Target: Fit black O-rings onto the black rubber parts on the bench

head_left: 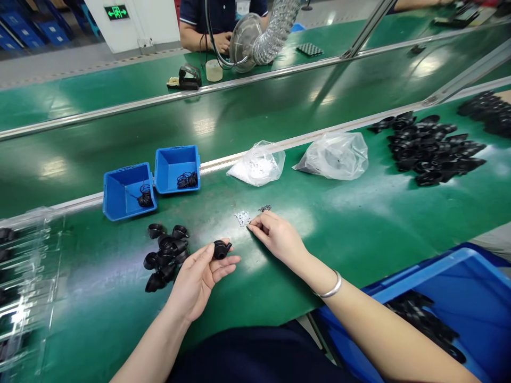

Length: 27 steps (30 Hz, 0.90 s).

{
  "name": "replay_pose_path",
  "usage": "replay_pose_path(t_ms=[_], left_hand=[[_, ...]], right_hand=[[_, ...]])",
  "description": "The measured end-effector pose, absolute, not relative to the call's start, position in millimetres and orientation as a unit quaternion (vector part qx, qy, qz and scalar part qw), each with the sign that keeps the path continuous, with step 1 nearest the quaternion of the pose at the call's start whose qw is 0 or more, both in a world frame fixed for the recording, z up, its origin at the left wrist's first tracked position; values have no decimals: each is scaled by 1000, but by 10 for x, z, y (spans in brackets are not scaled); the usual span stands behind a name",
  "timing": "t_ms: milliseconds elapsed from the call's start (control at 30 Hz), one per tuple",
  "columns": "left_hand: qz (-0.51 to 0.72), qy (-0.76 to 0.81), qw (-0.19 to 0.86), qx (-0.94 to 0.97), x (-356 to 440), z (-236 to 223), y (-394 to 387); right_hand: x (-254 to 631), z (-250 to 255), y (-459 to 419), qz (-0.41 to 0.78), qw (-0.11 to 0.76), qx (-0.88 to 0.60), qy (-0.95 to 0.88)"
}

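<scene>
My left hand (pixel 199 276) holds a small round black plastic part (pixel 221 249) between thumb and fingers, raised over the green table. Its other fingers are half spread beneath the part. My right hand (pixel 277 234) is pinched at the edge of a little heap of tiny white pieces (pixel 242 218); whatever lies between its fingertips is too small to name. Just behind that hand is a small heap of tiny black pieces (pixel 265 208). Left of my left hand sits a pile of similar black plastic parts (pixel 165 255).
Two blue bins (pixel 128 210) with black cable coils stand at the back left. Clear bags (pixel 257 165) lie along the rail. Black parts (pixel 435 146) are heaped at the right, above a big blue crate (pixel 479 303). A clear tray (pixel 27 303) is far left. Another person (pixel 223 26) sits opposite.
</scene>
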State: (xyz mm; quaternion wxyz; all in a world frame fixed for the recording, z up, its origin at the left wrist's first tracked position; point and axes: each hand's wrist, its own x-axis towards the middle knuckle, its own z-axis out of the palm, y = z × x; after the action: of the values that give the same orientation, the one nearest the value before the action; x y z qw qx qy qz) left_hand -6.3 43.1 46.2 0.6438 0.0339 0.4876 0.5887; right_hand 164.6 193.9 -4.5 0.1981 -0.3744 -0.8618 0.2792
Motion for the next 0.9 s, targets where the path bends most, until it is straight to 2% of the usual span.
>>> replay_pose_path(t_ms=[700, 900], left_hand=[[582, 472, 661, 31, -55, 412, 398], [581, 480, 654, 69, -36, 417, 382]], right_hand=[[1704, 1, 1994, 311, 240, -357, -848], [1728, 11, 1954, 303, 224, -387, -842]])
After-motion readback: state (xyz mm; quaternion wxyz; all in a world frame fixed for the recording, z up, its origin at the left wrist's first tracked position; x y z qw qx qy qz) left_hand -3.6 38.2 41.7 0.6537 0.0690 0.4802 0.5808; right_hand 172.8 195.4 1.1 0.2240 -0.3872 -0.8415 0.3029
